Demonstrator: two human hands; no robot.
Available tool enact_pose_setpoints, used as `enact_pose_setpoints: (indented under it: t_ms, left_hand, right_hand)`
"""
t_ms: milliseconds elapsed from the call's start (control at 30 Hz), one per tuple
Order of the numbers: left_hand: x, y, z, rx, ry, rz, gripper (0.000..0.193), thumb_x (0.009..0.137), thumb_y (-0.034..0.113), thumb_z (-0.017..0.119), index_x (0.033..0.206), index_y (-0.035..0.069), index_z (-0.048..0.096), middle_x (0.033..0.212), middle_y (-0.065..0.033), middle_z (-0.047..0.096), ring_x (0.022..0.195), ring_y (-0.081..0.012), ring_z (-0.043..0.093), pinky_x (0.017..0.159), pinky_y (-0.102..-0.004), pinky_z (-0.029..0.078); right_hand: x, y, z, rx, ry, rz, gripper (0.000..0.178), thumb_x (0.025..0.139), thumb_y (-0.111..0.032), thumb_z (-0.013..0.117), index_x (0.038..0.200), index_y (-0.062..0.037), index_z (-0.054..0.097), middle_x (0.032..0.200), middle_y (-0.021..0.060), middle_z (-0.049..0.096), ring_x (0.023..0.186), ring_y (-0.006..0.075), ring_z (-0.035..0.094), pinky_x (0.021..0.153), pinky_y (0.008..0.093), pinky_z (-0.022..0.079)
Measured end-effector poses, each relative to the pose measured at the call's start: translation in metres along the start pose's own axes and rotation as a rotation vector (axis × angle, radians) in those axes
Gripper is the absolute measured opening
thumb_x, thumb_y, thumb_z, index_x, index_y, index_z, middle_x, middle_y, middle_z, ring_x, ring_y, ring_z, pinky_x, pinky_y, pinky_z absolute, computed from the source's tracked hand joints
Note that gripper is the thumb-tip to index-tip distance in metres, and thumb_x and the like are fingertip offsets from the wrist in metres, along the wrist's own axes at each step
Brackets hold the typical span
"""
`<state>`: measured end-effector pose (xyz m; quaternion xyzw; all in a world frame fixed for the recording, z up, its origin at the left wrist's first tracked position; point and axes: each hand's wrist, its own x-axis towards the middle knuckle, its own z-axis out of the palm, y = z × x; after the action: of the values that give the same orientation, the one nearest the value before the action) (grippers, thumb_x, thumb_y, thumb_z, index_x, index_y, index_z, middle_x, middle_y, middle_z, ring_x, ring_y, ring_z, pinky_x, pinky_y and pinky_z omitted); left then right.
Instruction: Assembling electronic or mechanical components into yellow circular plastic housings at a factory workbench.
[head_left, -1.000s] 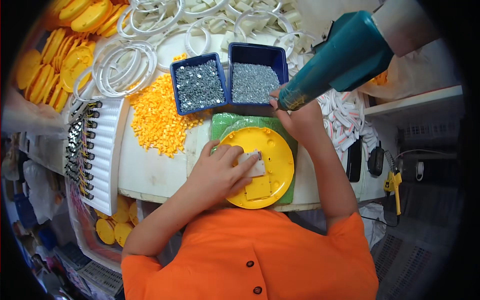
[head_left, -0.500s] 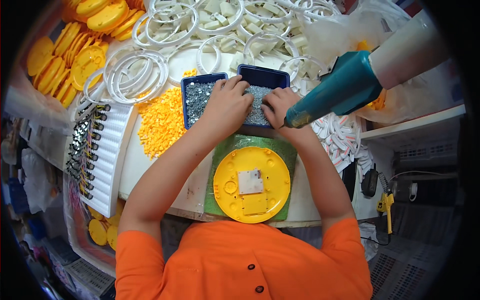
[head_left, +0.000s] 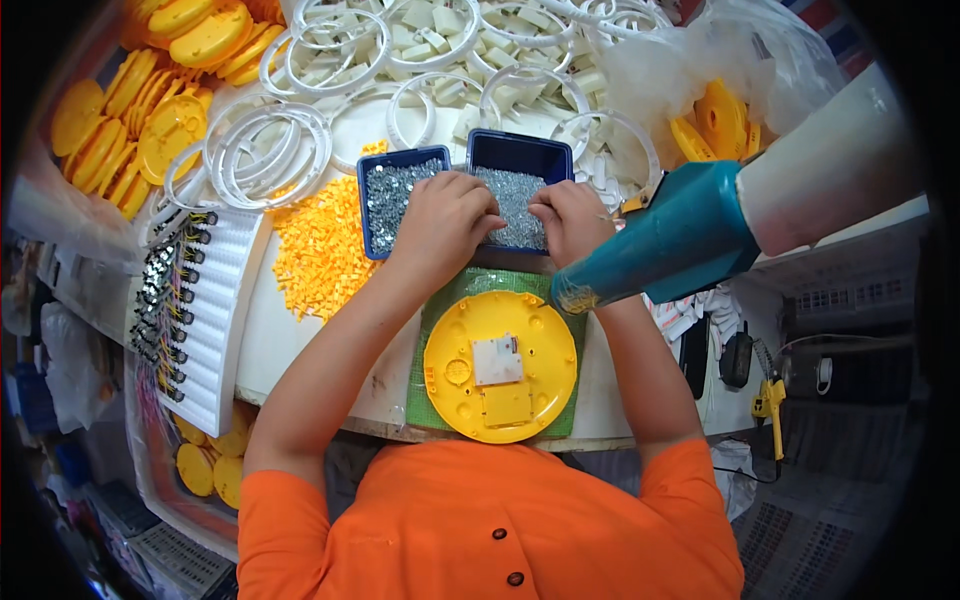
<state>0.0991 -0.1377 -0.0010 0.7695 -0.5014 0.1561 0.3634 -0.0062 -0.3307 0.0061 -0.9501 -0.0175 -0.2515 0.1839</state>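
Note:
My left hand (head_left: 446, 216) hovers at the inner wall of the left blue bin (head_left: 376, 238), its fingers curled and pinched together. My right hand (head_left: 578, 222) is beside the right blue bin (head_left: 518, 150), thumb and fingertips pressed together. Whatever either pinch holds is too small to make out. Small silver screws (head_left: 512, 205) lie in the right bin; small shiny metal parts (head_left: 392, 192) fill the left one. Nearer me, a round yellow plastic cover (head_left: 545, 372) with a white square module (head_left: 497, 361) lies on a green mat (head_left: 425, 385).
A teal tapered tool (head_left: 660, 235) on a pale tube hangs across my right forearm. Loose yellow pieces (head_left: 315, 245) lie left of the bins. White rings (head_left: 268, 150) and pale blocks are heaped behind. A white ribbed tray (head_left: 215, 320) with wired parts stands left.
My hands have drawn slightly back toward me, fingers now gathered into pinches. The teal tool has shifted nearer, its tip lower by the yellow cover. The view has moved slightly.

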Motion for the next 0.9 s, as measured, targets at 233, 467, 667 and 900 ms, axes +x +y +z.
enact_pose_setpoints:
  t_ms: [233, 467, 667, 900]
  left_hand:
    - [-0.064, 0.05, -0.048, -0.325, -0.22, -0.293, 0.011, 0.088, 0.012, 0.075, 0.093, 0.005, 0.069, 0.093, -0.0101, 0.072, 0.087, -0.0309, 0.067, 0.077, -0.0402, 0.051]
    - [-0.102, 0.069, -0.048, -0.351, -0.174, -0.297, 0.011, 0.087, 0.012, 0.076, 0.092, 0.004, 0.07, 0.096, -0.0093, 0.073, 0.091, -0.0319, 0.068, 0.079, -0.0427, 0.053]
    - [-0.107, 0.07, -0.045, -0.619, -0.13, -0.649, 0.01, 0.086, 0.009, 0.076, 0.09, 0.004, 0.069, 0.099, -0.0094, 0.074, 0.092, -0.0315, 0.069, 0.085, -0.0408, 0.053]
    - [-0.104, 0.074, -0.041, -0.165, -0.204, -0.247, 0.014, 0.081, 0.015, 0.082, 0.086, 0.009, 0.07, 0.095, -0.0044, 0.072, 0.095, -0.025, 0.065, 0.088, -0.0401, 0.045]
  right_hand:
    - [-0.1, -0.055, -0.034, 0.317, -0.128, 0.349, 0.005, 0.09, -0.002, 0.067, 0.093, -0.0015, 0.064, 0.091, 0.0138, 0.066, 0.091, 0.0347, 0.063, 0.084, 0.0416, 0.049]
    - [-0.099, -0.089, -0.026, 0.291, -0.144, 0.141, 0.008, 0.086, -0.002, 0.069, 0.091, -0.0035, 0.063, 0.089, 0.0117, 0.065, 0.088, 0.0348, 0.062, 0.077, 0.0436, 0.049]
    - [-0.1, -0.094, -0.022, 0.201, -0.209, 0.125, 0.009, 0.087, -0.006, 0.071, 0.093, -0.0045, 0.065, 0.087, 0.0119, 0.066, 0.084, 0.035, 0.064, 0.074, 0.0436, 0.051]
    - [-0.083, -0.062, -0.041, 0.223, -0.105, 0.175, 0.01, 0.088, -0.004, 0.071, 0.098, -0.0021, 0.071, 0.093, 0.0138, 0.071, 0.086, 0.032, 0.07, 0.077, 0.038, 0.055]
